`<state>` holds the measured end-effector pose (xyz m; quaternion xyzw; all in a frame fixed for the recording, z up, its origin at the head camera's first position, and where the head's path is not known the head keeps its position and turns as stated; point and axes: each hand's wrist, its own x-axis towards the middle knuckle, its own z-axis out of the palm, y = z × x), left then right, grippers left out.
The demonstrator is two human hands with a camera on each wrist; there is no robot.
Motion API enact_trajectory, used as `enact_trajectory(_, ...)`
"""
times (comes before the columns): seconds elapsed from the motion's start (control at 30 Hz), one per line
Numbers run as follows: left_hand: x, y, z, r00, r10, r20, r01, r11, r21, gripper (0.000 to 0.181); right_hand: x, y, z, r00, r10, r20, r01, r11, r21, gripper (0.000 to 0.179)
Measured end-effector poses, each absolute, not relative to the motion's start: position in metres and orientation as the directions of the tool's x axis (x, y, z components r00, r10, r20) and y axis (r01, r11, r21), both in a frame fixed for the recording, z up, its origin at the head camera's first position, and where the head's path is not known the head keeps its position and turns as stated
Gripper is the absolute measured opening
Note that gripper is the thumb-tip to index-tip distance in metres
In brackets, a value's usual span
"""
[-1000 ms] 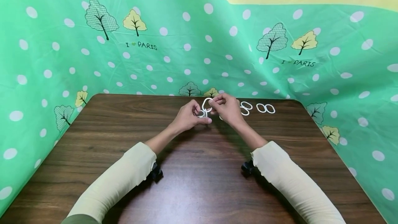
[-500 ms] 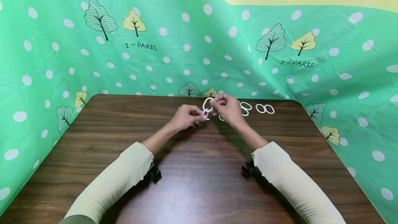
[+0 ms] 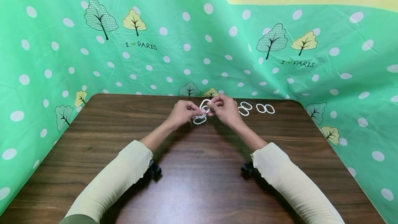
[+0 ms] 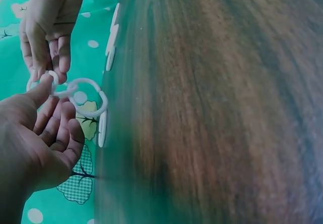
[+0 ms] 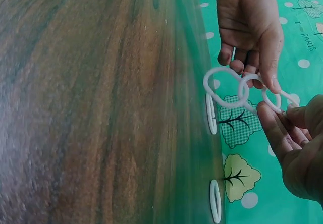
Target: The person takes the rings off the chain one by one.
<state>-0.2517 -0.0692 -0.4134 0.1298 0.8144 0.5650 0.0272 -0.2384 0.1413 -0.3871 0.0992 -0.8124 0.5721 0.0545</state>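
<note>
My left hand [image 3: 183, 114] pinches a white plastic chain link between thumb and fingers, above the far part of the table. Opposite it, my right hand [image 3: 225, 110] pinches an upper white link [image 3: 205, 100], and the fingertips of both hands almost meet. Below the left fingers hangs a lower link [image 3: 199, 123]. In the right wrist view this free end link [image 5: 206, 85] loops through a neighbouring one, and a further link sits between both sets of fingertips. The left wrist view shows the hanging link [image 4: 90, 81] beside the left thumb; fingers partly hide the joint.
More white links lie on the brown wooden table [image 3: 199, 182] toward its back right: an overlapping pair [image 3: 244, 114] beside the right hand and another pair [image 3: 269, 113] farther right. Behind the table's far edge hangs a green dotted cloth [image 3: 174, 65].
The left hand's fingers have shifted up toward the right fingertips and re-gripped. A lower link now dangles below them, and the upper link has dipped slightly left. The right arm has hardly moved.
</note>
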Motion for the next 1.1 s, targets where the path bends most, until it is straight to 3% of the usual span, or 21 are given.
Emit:
enact_trajectory(0.43,-0.2497,-0.0704,-0.4098,-0.968,0.238,0.086,0.172,0.369,0.914,0.022,-0.2342,0.1337,-0.3866,-0.949,-0.156,0.275,-0.316,0.407,-0.857,0.013)
enact_trajectory(1.1,-0.2561,-0.0695,-0.4147,-0.941,0.336,0.035,0.177,0.403,0.898,0.017,-0.2368,0.1361,-0.388,-0.952,-0.194,0.235,-0.298,0.429,-0.853,0.011)
